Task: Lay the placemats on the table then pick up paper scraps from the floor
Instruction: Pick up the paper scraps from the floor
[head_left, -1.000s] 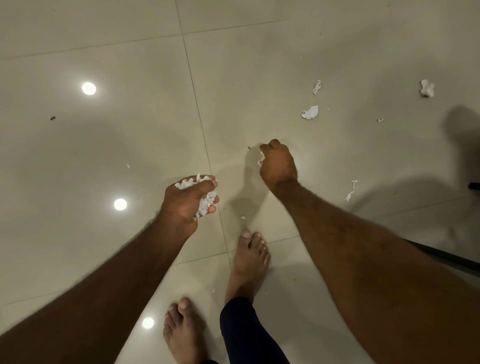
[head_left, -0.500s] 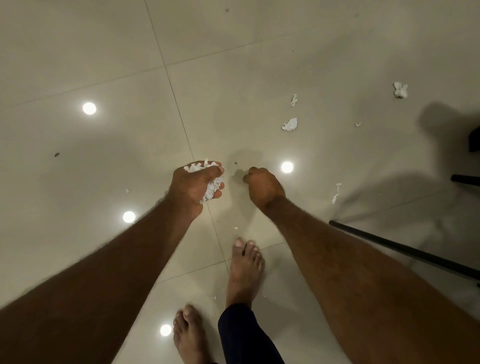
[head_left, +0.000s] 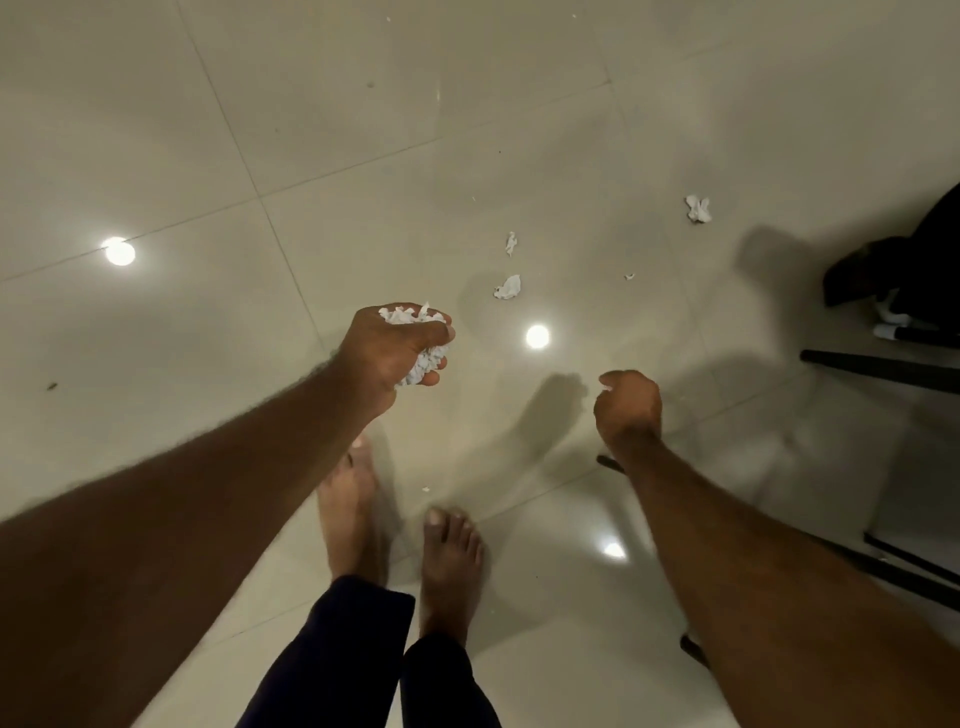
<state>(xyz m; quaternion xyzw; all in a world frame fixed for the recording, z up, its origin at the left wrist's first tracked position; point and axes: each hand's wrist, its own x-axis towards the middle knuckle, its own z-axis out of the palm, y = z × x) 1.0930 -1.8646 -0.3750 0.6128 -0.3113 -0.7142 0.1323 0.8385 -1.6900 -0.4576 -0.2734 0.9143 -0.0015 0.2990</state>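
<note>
Left hand (head_left: 395, 353) is clutching crumpled white paper scraps (head_left: 422, 362).
Right hand (head_left: 629, 405) is hovering, fingers curled; whether they hold anything is unclear.

Crumpled white paper scraps (head_left: 507, 287) scattered on glossy floor (head_left: 311, 130), bunch (head_left: 422, 361) in left grip (head_left: 392, 353)
</note>
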